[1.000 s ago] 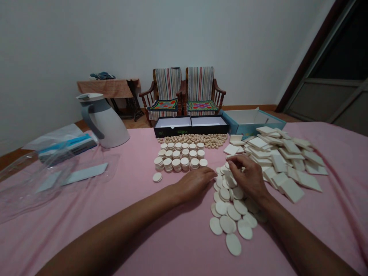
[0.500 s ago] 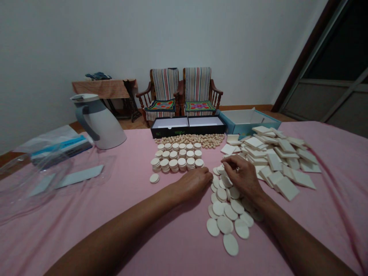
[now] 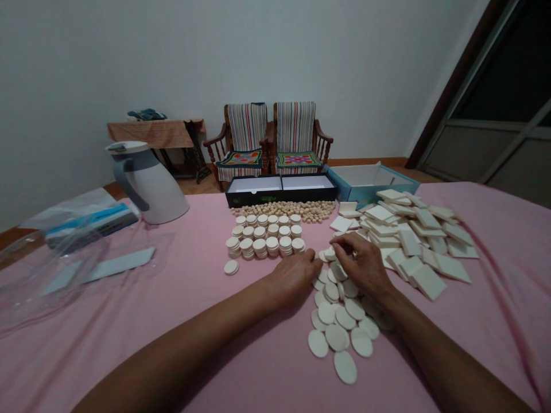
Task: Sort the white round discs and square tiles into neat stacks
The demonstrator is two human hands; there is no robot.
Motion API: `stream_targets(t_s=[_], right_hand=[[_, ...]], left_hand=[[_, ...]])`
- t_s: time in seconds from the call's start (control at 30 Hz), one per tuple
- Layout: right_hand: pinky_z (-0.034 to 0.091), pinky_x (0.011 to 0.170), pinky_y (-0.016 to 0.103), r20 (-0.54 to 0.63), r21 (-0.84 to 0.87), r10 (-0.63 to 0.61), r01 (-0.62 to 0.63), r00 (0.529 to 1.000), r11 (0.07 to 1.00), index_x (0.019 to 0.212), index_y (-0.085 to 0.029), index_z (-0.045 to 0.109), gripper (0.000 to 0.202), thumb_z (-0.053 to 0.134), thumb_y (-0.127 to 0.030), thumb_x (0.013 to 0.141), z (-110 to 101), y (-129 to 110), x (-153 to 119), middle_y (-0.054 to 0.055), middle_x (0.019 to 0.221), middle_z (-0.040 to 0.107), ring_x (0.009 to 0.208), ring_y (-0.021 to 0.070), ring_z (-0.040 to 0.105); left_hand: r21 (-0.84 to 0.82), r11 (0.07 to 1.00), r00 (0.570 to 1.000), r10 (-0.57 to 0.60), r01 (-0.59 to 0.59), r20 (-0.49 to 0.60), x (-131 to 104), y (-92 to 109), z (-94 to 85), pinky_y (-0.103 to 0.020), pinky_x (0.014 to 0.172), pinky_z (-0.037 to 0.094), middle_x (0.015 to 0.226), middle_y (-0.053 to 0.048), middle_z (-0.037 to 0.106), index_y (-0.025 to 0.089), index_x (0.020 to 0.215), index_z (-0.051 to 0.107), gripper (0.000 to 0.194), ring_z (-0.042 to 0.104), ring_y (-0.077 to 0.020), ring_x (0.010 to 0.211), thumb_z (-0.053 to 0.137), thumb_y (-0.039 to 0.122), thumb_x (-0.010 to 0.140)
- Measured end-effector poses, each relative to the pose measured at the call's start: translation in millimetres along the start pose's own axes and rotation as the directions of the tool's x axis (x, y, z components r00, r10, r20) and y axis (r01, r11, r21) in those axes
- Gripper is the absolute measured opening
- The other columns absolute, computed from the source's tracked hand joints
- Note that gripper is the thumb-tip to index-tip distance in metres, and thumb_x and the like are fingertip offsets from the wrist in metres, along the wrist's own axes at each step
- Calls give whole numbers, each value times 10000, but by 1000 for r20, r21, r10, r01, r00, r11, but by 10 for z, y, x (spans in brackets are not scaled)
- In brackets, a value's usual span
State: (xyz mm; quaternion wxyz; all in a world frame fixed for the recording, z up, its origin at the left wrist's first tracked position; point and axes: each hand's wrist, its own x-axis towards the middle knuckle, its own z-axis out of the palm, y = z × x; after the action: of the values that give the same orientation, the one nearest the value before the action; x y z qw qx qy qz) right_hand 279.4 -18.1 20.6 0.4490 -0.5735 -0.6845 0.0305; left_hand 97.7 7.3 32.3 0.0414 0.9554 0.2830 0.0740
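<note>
My left hand rests on its side at the left edge of a loose pile of round white wooden discs. Its fingers are curled closed, and whatever they hold is hidden. Over the pile's far end, my right hand has thumb and fingers pinched together, right above a small disc; I cannot tell whether it grips one. Just beyond my left hand, rows of stacked discs stand in order. One short stack sits apart, in front of them at the left.
Square white tiles lie heaped at the right. Small wooden beads line a black box, beside a blue box. A white-grey jug and clear plastic packaging are at the left on the pink cloth.
My left hand has shifted slightly to the right, closer to my right hand and the disc pile. My right hand has hardly moved.
</note>
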Motion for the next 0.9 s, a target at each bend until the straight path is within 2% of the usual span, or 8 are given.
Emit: stream_targets(t_s=[0.13, 0.23, 0.33, 0.47, 0.57, 0.63, 0.8, 0.9], right_hand=[[450, 643, 291, 1, -7, 2, -2, 1000, 1000, 819, -178, 645, 146, 501, -207, 816, 2, 14, -8, 47, 784, 653, 683, 160, 569], [454, 650, 296, 2, -14, 3, -3, 1000, 1000, 820, -176, 647, 151, 501, -214, 818, 7, 11, -14, 47, 781, 653, 683, 162, 572], [459, 648, 300, 8, -20, -3, 3, 1000, 1000, 828, -183, 651, 157, 501, -231, 818, 13, 1, -18, 48, 782, 654, 686, 166, 580], [461, 633, 302, 9, -26, -4, 4, 1000, 1000, 816, -188, 648, 154, 513, -262, 812, 20, 1, -27, 47, 776, 659, 669, 168, 585], [460, 633, 298, 13, -28, 15, -15, 1000, 999, 823, -191, 650, 156, 516, -270, 812, 28, 21, -37, 41, 782, 659, 680, 169, 590], [456, 642, 297, 16, -43, 17, -16, 1000, 999, 828, -192, 652, 159, 514, -272, 818, 31, 38, -42, 40, 792, 658, 693, 169, 591], [450, 655, 298, 11, -71, -6, 7, 1000, 997, 838, -189, 647, 162, 515, -282, 830, 14, 48, -39, 39, 799, 652, 693, 167, 584], [458, 672, 302, -21, -81, -21, 20, 1000, 997, 860, -191, 647, 160, 515, -277, 833, -6, 70, -23, 44, 829, 662, 715, 173, 590]], left_hand=[[-47, 995, 994, -94, 91, -59, -283, -76, -88, -284, 605, 425, 950, -94, 564, 157, 907, 555, 108, 540, -173, 750, 465, 168, 848], [-117, 981, 979, -165, 151, -116, -583, -243, -175, -291, 661, 449, 996, -88, 558, 173, 993, 558, 170, 542, -177, 813, 516, 217, 834], [-156, 946, 936, -308, 283, -169, -902, -494, -263, -276, 648, 448, 966, -62, 564, 196, 1065, 552, 245, 539, -150, 753, 535, 262, 830], [-143, 889, 859, -458, 435, -230, -1225, -802, -319, -271, 637, 438, 928, -39, 583, 207, 1018, 579, 236, 529, -123, 674, 568, 326, 814], [-131, 863, 825, -505, 488, -254, -1323, -918, -312, -264, 618, 424, 894, -33, 594, 201, 940, 593, 205, 527, -122, 654, 581, 358, 808], [-125, 854, 817, -519, 504, -251, -1328, -940, -294, -259, 613, 416, 883, -32, 598, 198, 919, 596, 207, 532, -123, 653, 586, 369, 804], [-104, 819, 794, -573, 564, -202, -1292, -886, -239, -257, 592, 391, 885, -31, 602, 208, 910, 623, 210, 554, -151, 701, 598, 371, 780], [-125, 808, 780, -589, 576, -212, -1295, -852, -234, -266, 596, 402, 918, -35, 603, 222, 990, 620, 261, 567, -164, 723, 601, 380, 783]])
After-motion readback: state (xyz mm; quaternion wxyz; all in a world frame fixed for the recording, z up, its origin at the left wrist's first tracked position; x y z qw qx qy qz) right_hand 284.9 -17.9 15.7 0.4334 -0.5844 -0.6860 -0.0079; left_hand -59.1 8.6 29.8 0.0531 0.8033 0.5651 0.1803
